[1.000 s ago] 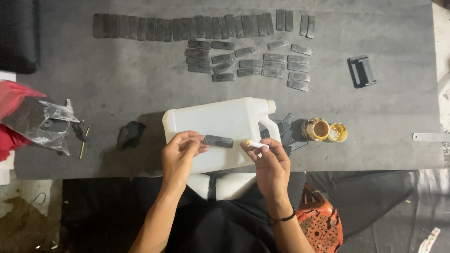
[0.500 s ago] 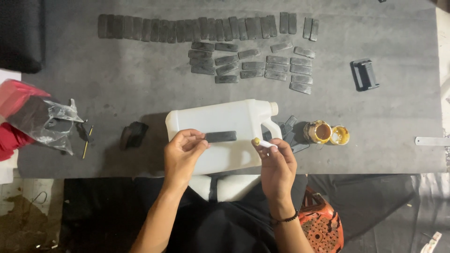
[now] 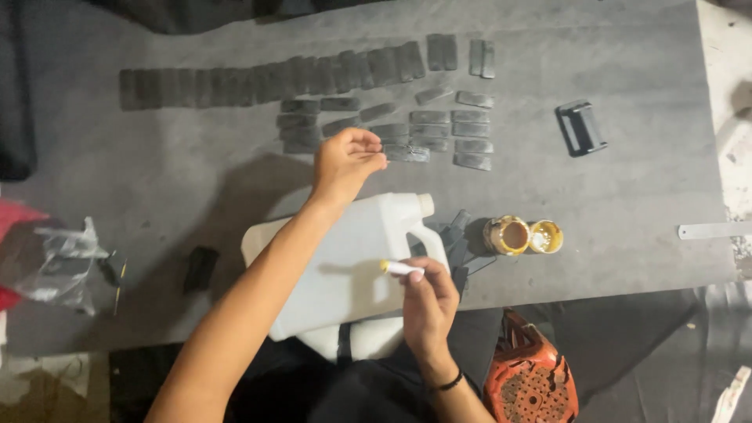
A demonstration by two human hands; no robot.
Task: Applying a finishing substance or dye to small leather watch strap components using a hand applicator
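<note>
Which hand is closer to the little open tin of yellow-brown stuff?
The right hand, holding a small white stick over the white jug, just left of the tin. The left hand is farther away, up by the dark strips.

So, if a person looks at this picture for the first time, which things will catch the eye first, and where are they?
The white plastic jug lying on its side at the near edge of the grey table stands out most. The left hand reaches over it to the small dark strips laid out in rows at the far side, while the right hand holds a small white stick with a yellow tip above the jug. Right of the jug stands an open tin of brownish paste.
</note>
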